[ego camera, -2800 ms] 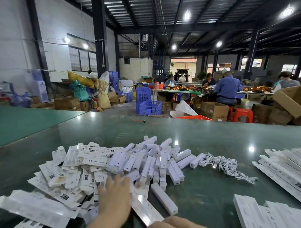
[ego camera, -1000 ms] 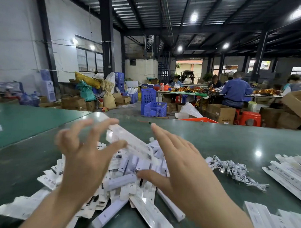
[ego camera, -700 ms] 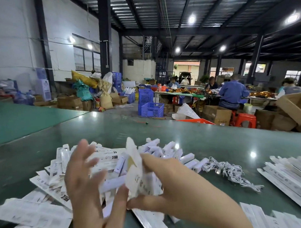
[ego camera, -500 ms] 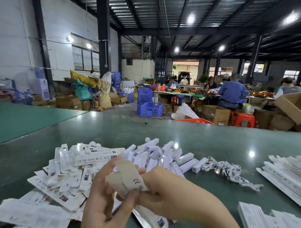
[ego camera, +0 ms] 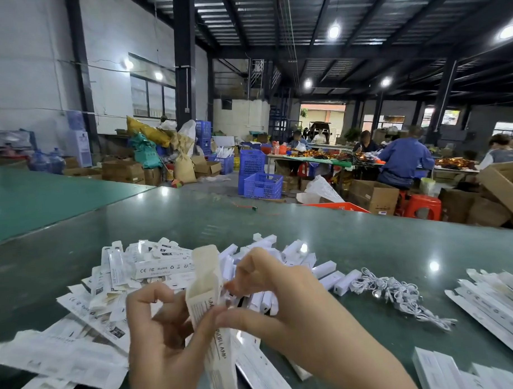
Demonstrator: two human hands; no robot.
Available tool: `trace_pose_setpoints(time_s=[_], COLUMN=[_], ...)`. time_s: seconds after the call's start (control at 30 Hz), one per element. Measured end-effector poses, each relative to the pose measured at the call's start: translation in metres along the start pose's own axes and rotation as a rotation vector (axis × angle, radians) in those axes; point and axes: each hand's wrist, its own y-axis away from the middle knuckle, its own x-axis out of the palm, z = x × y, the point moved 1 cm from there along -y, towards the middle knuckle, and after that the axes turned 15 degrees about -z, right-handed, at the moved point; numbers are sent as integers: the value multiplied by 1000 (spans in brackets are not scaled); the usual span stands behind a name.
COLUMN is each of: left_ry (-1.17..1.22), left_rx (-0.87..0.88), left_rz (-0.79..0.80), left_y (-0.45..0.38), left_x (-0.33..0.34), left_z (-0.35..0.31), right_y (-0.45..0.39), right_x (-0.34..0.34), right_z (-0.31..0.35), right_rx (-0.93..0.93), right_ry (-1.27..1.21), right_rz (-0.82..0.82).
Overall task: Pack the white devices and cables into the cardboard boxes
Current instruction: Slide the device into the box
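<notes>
A narrow white cardboard box [ego camera: 208, 295] stands nearly upright between two bare hands, its top flap open; the inside shows only bare cardboard, and whether anything sits deeper in it cannot be told. The left hand [ego camera: 164, 340] grips the box from the left, its fingers [ego camera: 142, 297] curled and its thumb pressed on the printed front face. The right hand [ego camera: 282, 304] pinches the box's right edge near the open mouth, its fingers [ego camera: 246, 270] bent together on it. Beneath the hands, on the green bench [ego camera: 367, 248], lies a heap of flattened white boxes [ego camera: 116, 286]. Behind the hands is a pile of white stick-shaped devices [ego camera: 304, 265], and just to their right a tangle of white cables [ego camera: 398, 294]. More flat boxes [ego camera: 500, 308] are stacked at the bench's right edge. Blue crates [ego camera: 260, 185] stand on the floor beyond.
</notes>
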Motion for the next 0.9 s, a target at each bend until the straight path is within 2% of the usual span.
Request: trace_pose_setpoints(time_s=[0.1,0.2,0.4,0.6,0.7,0.77,0.9], left_ry=[-26,-39,-52,58,91,89,37], left_rx=[69,17,113,165,174,172,132], left_rz=[72,108,88,176,170,181,175], left_y=[-2,-4,5,14,14,12,10], left_x=[3,8,6,0,-1,-1,-8], left_z=[-3,-4,1,5,7,6,10], right_y=[0,-2,-4,-6,-5,-4,-3], right_x=[-3,-5,-5,-2,-1,1,6], right_z=[1,0,-3,-4,-1,-2,-6], right_rx=[1,24,-40,-125,-158,-136,-33], right_ry=[-77,-135,-153,-161,-232,-256,-276], right_rz=[1,-32,-65,49,-46,-92,17])
